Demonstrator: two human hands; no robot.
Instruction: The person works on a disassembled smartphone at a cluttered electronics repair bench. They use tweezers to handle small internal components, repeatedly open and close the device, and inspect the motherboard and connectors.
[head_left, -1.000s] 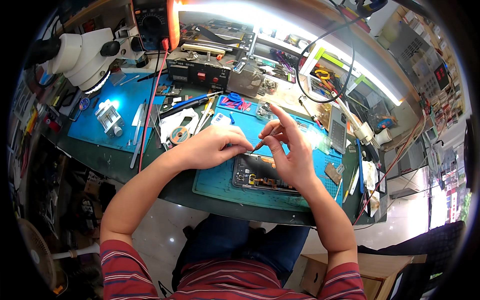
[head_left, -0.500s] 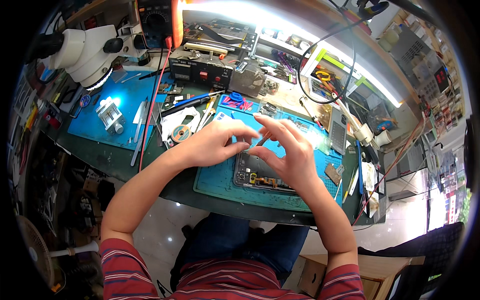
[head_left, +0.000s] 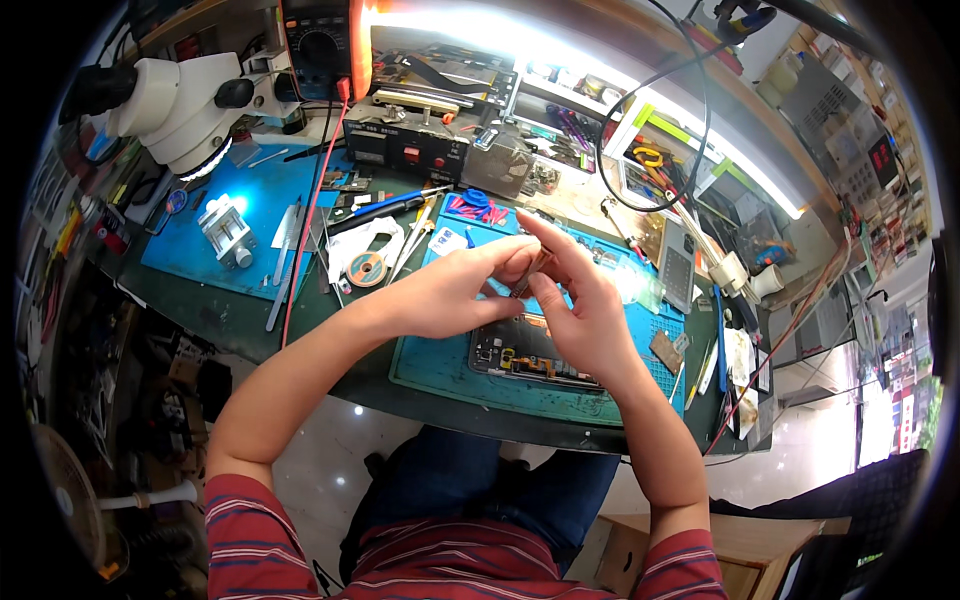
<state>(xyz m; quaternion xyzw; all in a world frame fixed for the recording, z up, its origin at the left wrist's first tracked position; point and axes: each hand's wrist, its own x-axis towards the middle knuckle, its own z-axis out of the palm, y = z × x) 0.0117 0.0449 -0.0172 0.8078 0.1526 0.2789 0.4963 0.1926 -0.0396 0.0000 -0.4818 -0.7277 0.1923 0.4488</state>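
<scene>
My left hand (head_left: 455,290) and my right hand (head_left: 583,310) meet above the blue work mat (head_left: 430,372). Between their fingertips is a small thin brownish strip (head_left: 527,282), tilted upward; its exact kind is too small to tell. Both hands are closed around it, thumbs and fingers bent inward, and part of the strip is covered by them. Just below lies an opened phone (head_left: 500,352), dark, with orange flex cables showing along its near edge. My right wrist hides the phone's right end.
A solder wire spool (head_left: 366,269) and tweezers (head_left: 284,255) lie to the left, near a small metal clamp (head_left: 225,232) under a white microscope (head_left: 185,110). A red test lead (head_left: 318,205) hangs from a multimeter (head_left: 320,45). A keypad-like device (head_left: 678,277) stands at the right.
My hands have come closer together, and the fingers have closed in on the brownish strip. The view has shifted slightly.
</scene>
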